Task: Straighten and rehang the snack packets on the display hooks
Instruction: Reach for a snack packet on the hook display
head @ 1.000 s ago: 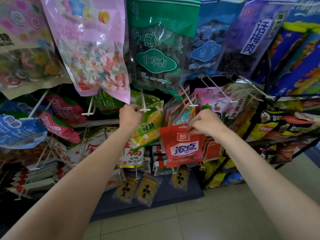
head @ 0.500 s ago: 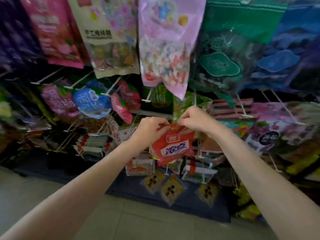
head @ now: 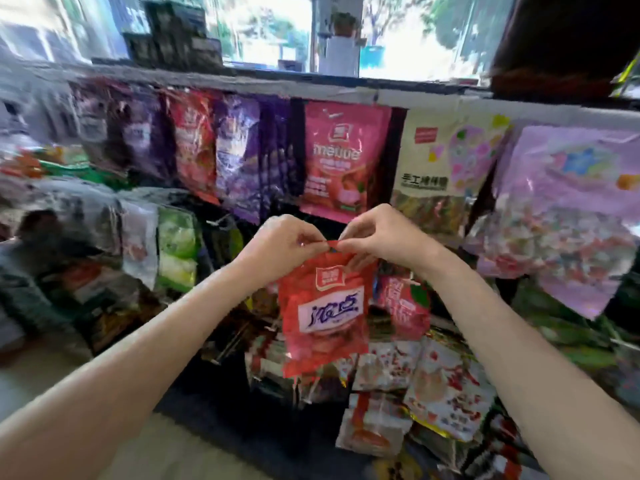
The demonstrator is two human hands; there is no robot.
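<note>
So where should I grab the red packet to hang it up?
Grab the red packet by its flat top strip, one pinch from each side, as the left hand and right hand do. The puffy body hangs straight below, so the strip stays free for a hook.

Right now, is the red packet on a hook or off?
Off. Both hands, left and right, pinch the red packet's top edge; it hangs from them.

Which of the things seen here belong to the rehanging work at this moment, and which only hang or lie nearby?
In the job:
- red snack packet, pinched at its top edge
- left hand
- right hand

Only nearby:
- pink packet on the top row
- cream packet beside it
- lilac candy bag at right
- purple packets at left
</note>
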